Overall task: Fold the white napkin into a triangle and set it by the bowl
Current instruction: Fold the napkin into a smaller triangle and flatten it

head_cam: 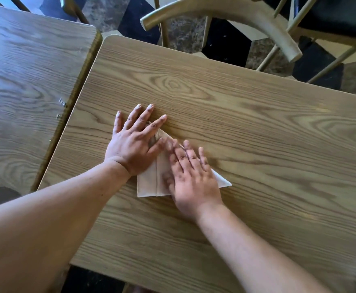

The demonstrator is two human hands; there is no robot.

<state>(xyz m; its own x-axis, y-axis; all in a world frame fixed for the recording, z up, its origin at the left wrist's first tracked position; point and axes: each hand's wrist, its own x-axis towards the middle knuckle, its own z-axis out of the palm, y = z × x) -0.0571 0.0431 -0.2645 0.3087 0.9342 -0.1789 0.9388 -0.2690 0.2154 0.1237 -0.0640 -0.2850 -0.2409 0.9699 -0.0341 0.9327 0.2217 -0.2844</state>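
Note:
The white napkin (148, 183) lies flat on the wooden table (246, 127), folded into a triangular shape with its point toward the far side and a corner sticking out to the right. My left hand (133, 142) rests flat on its upper left part, fingers spread. My right hand (190, 178) presses flat on its right half and looks slightly blurred. Both hands cover much of the napkin. No bowl is in view.
A second wooden table (29, 85) stands to the left, separated by a narrow gap. A light wooden chair (232, 15) stands beyond the far edge, over a patterned floor. Another chair (331, 24) is at the top right.

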